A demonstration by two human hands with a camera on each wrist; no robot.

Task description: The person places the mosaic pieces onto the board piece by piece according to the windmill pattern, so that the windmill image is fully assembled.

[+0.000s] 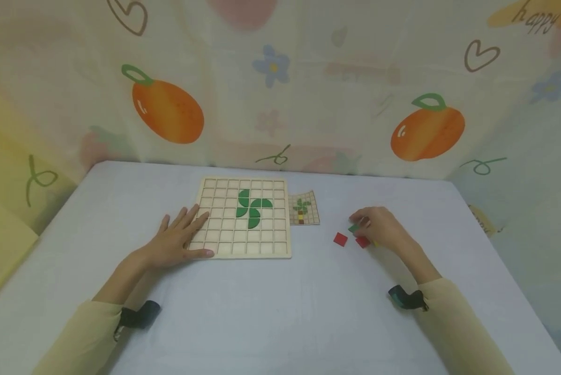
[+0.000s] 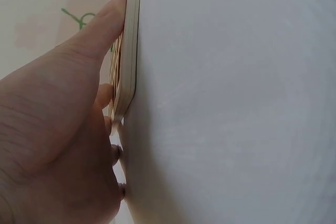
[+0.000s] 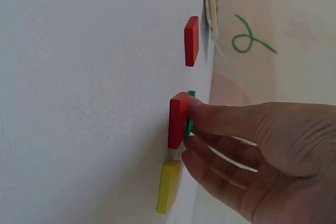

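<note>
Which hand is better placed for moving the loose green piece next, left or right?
Right, probably: the right hand is at the loose green piece and seems to pinch it. The left hand touches the grid board, away from this piece, and may suit steadying the board better.

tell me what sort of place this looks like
Probably a small indoor tabletop play corner, though the wider room is hidden. A white table stands against a fruit-printed sheet, with a grid board holding green pieces on top.
</note>
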